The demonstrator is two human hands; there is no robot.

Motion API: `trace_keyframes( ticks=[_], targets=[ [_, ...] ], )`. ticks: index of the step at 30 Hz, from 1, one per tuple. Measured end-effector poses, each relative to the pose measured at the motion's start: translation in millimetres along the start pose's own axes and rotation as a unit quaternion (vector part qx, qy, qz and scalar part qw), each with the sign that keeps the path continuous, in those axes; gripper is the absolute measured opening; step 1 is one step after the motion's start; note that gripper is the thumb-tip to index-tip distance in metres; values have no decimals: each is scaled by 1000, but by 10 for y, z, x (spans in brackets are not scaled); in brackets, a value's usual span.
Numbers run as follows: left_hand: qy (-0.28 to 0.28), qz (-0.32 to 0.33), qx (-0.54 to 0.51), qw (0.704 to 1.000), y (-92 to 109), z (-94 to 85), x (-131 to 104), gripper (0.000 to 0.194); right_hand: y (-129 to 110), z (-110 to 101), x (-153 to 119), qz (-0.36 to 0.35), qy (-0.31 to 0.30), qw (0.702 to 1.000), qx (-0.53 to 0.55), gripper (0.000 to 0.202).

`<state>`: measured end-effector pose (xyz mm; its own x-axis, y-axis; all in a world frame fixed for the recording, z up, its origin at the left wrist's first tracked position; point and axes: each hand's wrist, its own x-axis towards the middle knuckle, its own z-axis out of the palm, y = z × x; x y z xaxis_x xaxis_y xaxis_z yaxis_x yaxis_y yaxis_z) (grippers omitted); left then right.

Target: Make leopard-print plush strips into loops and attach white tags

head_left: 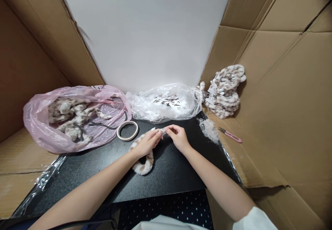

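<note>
A spotted white-and-brown plush loop (144,166) lies on the dark tabletop (171,174), its upper end running up to my fingers. My left hand (149,143) is closed on that end, thumb and fingers pressed together. Just to the right, my right hand (177,137) pinches the narrow tip of the same plush piece. Both hands are close together, with a short stretch of fabric between them. Fine detail at the fingertips is too small to make out.
A pink bag (38,119) of plush pieces stands left, beside a tape roll (118,133). Behind the hands lies a clear bag (140,107). Fluff (209,130), pink snips (232,136) and stacked plush loops (225,91) are at right. Cardboard walls (290,95) flank the table.
</note>
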<state>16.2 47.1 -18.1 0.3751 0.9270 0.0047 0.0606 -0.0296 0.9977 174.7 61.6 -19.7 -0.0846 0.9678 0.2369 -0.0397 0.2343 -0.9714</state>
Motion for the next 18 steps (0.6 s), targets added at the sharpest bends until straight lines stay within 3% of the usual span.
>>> trace_keyframes(
  ticks=[11,18],
  targets=[
    [-7,-6,13,1000,14,9,-9,47,-42,-60,36,-56,6,998,-42,17],
    [-10,-12,17,1000,23,0,-8,44,-6,-296,191,-43,207,977,-43,26]
  ],
)
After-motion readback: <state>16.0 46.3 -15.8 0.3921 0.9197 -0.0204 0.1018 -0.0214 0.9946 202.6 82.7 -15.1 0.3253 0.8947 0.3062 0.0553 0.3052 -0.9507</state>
